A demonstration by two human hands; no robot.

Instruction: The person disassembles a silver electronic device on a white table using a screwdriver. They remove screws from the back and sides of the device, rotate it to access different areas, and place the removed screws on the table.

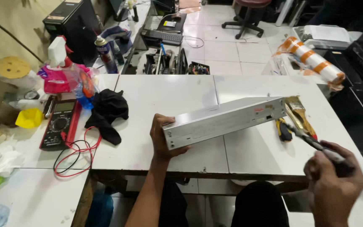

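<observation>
White tabletop (148, 96) carried the work, its surface tiled in pale panels. Silver and long, the flat metal device (225, 121) stood tipped on one edge near the front of it, apparently so its narrow face met the tool. The left hand (161, 138) propped the near end, fingers clamped around the corner. The right hand (332, 178) was closed around a screwdriver (311, 142) aimed at the far end. Beside that lay a paintbrush (298, 112); a red multimeter (59, 124) sat well apart.

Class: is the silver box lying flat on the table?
No: the left hand holds the silver box tipped up on its edge.
</observation>
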